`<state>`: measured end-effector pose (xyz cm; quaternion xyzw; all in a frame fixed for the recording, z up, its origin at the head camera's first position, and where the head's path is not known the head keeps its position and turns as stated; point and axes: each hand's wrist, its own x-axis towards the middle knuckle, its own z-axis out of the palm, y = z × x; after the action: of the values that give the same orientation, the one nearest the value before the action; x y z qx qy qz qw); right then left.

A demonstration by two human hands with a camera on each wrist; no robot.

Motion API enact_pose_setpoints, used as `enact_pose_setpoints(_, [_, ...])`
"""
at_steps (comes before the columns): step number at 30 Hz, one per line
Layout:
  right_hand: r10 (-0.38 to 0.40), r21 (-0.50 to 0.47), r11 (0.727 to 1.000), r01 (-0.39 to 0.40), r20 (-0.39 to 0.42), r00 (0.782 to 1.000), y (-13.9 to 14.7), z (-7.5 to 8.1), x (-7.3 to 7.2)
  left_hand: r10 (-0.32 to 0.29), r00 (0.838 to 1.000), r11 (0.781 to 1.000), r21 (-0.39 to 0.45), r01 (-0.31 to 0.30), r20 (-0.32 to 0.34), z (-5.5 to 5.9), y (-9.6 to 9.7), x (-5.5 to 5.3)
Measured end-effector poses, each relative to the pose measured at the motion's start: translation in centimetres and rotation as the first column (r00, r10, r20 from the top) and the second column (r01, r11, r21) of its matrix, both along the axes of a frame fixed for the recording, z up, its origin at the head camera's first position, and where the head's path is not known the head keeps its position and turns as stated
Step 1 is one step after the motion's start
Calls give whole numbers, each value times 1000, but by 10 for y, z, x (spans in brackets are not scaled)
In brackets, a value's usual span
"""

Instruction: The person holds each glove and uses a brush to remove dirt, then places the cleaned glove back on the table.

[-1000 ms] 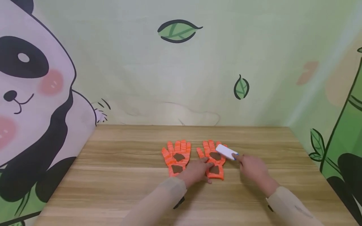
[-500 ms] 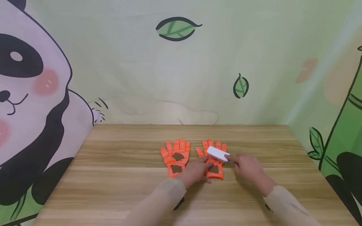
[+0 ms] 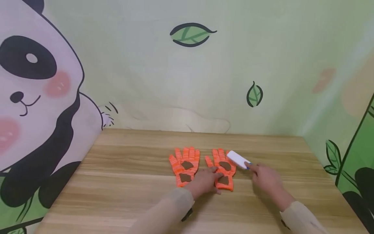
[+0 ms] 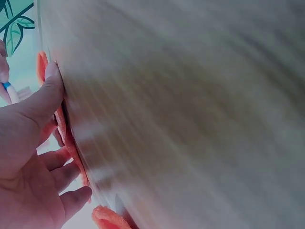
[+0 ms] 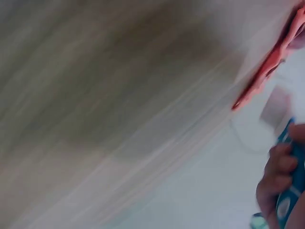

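Brush (image 3: 238, 159) in right grip (image 3: 267, 179) has shifted rightward.

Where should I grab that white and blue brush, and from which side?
Probably the blue handle, from the right: the white head points left toward one orange glove, leaving the handle angled toward the right hand, which grips it.

I can read no txt, brand, no. or sign from here. The blue brush handle (image 5: 299, 171) bears pale oval marks, w/o any letters that I can make out; on the R sleeve (image 3: 301, 215) is a small dark mark, too unclear to read.
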<state>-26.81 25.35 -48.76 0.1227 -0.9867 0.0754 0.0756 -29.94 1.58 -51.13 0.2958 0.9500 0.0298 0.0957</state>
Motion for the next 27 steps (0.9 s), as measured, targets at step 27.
enact_pose_setpoints(27, [44, 40, 998, -42, -43, 998, -4, -4, 8, 20, 999, 1000, 17, -20, 30, 4, 1, 2])
